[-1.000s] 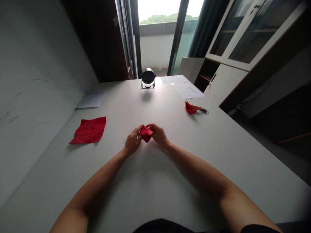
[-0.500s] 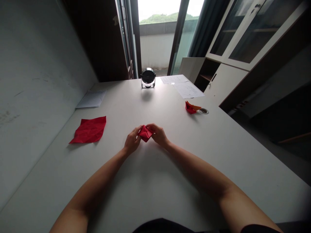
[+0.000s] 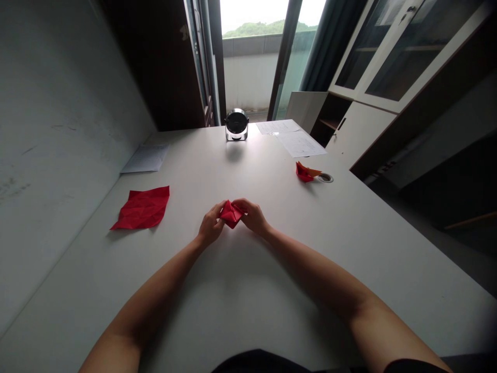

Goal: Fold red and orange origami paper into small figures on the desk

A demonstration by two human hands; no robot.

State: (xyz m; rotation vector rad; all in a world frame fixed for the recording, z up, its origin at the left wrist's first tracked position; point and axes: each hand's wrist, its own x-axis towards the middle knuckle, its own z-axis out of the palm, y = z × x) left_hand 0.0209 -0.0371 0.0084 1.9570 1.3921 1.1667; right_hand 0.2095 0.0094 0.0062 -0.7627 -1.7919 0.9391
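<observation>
A small piece of folded red paper (image 3: 232,214), with creased facets and a pointed top, is held between both hands over the middle of the white table (image 3: 248,290). My left hand (image 3: 210,224) grips its left side, thumb toward me and fingers behind. On the right side, my right hand (image 3: 253,215) pinches the paper's edge with its fingers curled. The fingertips behind the paper are partly hidden. To the left lies a creased red paper sheet (image 3: 143,208), spread out and apart from the hands.
Right of the hands are red and orange folded paper shapes (image 3: 305,172) beside a white tape roll (image 3: 326,177). A small round black fan-like device (image 3: 236,125) stands at the far edge. Printed sheets (image 3: 301,143) lie back right; another paper (image 3: 146,158) lies by the left wall.
The folded red paper has tilted and shifted very slightly left in my hands. Both hands keep their hold, and everything else stays in place.
</observation>
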